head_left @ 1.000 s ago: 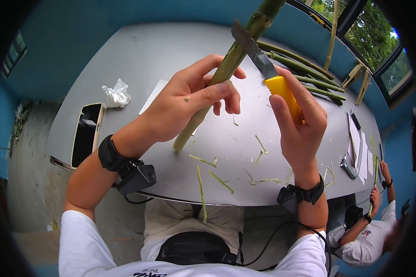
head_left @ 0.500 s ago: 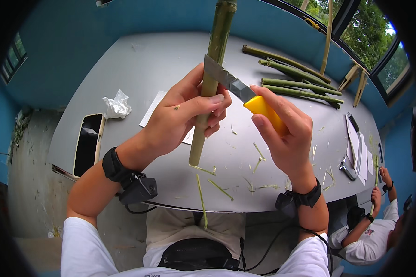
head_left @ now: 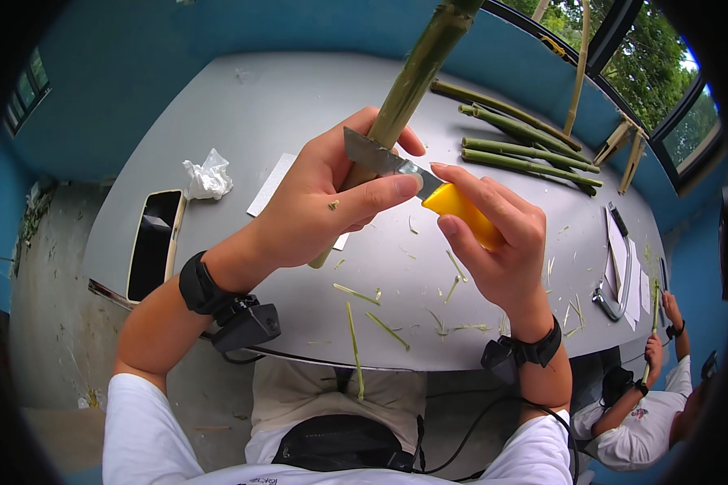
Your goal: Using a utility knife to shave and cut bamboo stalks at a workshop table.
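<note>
A green bamboo stalk [head_left: 422, 71] slants up and away to the right, with my left hand [head_left: 317, 192] wrapped round its lower part. The stalk's near end sticks out below that hand. My right hand [head_left: 501, 238] grips the yellow handle of a utility knife [head_left: 463, 217]. The knife's wide blade lies across the stalk, its tip past the stalk's left side. My left thumb is stretched out against the blade near the handle. Green bamboo slivers [head_left: 354, 347] lie on the grey table [head_left: 291, 323] below my hands.
Several bamboo stalks [head_left: 526, 153] lie at the far right of the table. A phone [head_left: 155, 246] and crumpled white tissue [head_left: 209, 175] are on the left. A hacksaw [head_left: 615, 299] rests on papers at the right. Beyond it another person [head_left: 647, 412] holds a thin green strip.
The bamboo stalk has tilted, its far end swinging right. My left thumb has moved from the stalk onto the knife blade, and the blade has shifted slightly down and left.
</note>
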Demonstrator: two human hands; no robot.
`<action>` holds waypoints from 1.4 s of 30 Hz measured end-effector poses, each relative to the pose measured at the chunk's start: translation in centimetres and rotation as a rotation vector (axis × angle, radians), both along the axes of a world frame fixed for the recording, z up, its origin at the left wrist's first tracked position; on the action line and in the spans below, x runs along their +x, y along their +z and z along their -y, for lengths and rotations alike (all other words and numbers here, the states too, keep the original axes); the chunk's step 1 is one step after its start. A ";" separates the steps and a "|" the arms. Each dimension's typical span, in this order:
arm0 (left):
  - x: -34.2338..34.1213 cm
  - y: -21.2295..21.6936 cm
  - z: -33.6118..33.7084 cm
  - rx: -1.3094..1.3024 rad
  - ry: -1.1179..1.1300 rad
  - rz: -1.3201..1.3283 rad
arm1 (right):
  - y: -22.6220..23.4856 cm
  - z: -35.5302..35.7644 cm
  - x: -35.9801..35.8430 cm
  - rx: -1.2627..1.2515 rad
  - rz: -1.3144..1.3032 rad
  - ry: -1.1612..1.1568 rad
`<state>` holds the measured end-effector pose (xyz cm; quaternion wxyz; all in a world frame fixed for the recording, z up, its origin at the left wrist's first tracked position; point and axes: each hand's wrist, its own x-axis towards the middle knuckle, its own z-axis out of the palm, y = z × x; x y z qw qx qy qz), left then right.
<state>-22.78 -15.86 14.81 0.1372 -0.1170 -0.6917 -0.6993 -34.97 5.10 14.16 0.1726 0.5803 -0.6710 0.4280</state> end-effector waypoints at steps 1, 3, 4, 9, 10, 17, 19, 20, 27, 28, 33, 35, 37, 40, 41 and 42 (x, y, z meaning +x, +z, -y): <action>-0.1 0.0 0.1 -0.013 0.012 0.010 | 0.0 -0.1 0.0 0.002 -0.014 -0.015; 0.1 -0.1 0.2 -0.018 0.045 0.018 | 0.2 0.0 0.2 0.014 -0.047 -0.041; 0.2 0.0 0.2 -0.013 0.064 0.019 | 0.2 0.1 0.2 0.008 -0.056 -0.043; 0.0 -0.3 -0.2 -0.167 0.159 -0.093 | 0.1 -0.1 0.0 -0.009 -0.081 -0.053; 0.0 -0.3 -0.3 -0.164 0.167 -0.075 | 0.1 -0.1 0.0 -0.007 -0.084 -0.052; 0.0 -0.5 0.0 -0.203 0.196 -0.015 | -0.1 0.0 -0.1 -0.006 -0.093 -0.054; 0.1 -0.5 -0.2 -0.272 0.272 -0.022 | -0.1 0.0 -0.1 -0.002 -0.101 -0.065; 0.2 -0.4 -0.3 -0.305 0.310 -0.025 | 0.0 -0.1 0.0 0.005 -0.106 -0.074; 0.3 -0.3 -1.2 -0.368 0.438 -0.073 | 0.0 0.0 0.1 -0.044 -0.148 -0.099; 0.3 -0.2 -1.2 -0.392 0.455 -0.076 | 0.0 0.0 0.1 -0.048 -0.147 -0.098; 0.4 0.1 -1.3 -0.438 0.540 -0.067 | 0.0 0.0 0.2 -0.073 -0.153 -0.092; 0.5 0.1 -1.3 -0.447 0.569 -0.052 | 0.0 -0.1 0.3 -0.072 -0.160 -0.102; 0.5 0.0 -1.2 -0.426 0.577 -0.032 | 0.2 -0.1 0.5 -0.083 -0.170 -0.103; 0.5 -0.3 -1.1 -0.446 0.599 -0.029 | 0.3 0.0 0.6 -0.108 -0.183 -0.096; 0.5 -0.3 -1.1 -0.461 0.608 -0.033 | 0.3 0.0 0.7 -0.108 -0.184 -0.099; 0.6 -0.3 -1.0 -0.479 0.595 -0.035 | 0.3 0.0 0.8 -0.107 -0.182 -0.102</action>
